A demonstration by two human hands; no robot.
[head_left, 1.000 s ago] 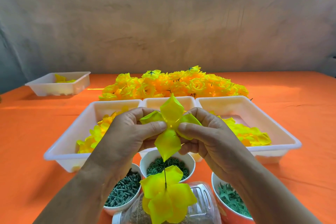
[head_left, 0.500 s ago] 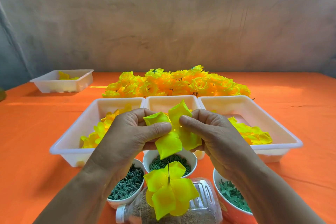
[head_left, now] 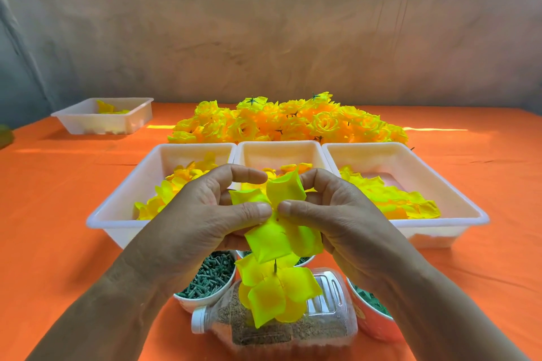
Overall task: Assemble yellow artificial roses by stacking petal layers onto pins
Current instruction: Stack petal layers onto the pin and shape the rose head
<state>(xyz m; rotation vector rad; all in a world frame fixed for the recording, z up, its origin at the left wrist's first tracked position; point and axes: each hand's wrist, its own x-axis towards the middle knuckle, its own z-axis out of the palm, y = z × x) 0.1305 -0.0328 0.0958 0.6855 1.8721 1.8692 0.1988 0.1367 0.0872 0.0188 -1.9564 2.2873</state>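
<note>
Now the left hand (head_left: 202,220) and the right hand (head_left: 340,217) both pinch one yellow petal layer (head_left: 271,240) between thumb and fingers, with the thumb tips nearly meeting at its centre. The layer hangs just above the pin (head_left: 275,266). The pin seems to rise from a bottle (head_left: 328,325) lying by the near edge of the counter (head_left: 58,214), and stacked layers (head_left: 281,293) are already threaded on it.

To do this step well, I judge that the thumbs should find the centre hole and hold it straight over the pin tip with the layer level. Both thumbs then press down close beside the hole, so the fabric neither tears nor skews. The petals should land staggered against those beneath.

Compared with half a second ago, the layer sits lower, its bottom petal now covers the pin's top, and the thumbs have closed toward the middle. A second ago it was higher and spread flatter.
</note>
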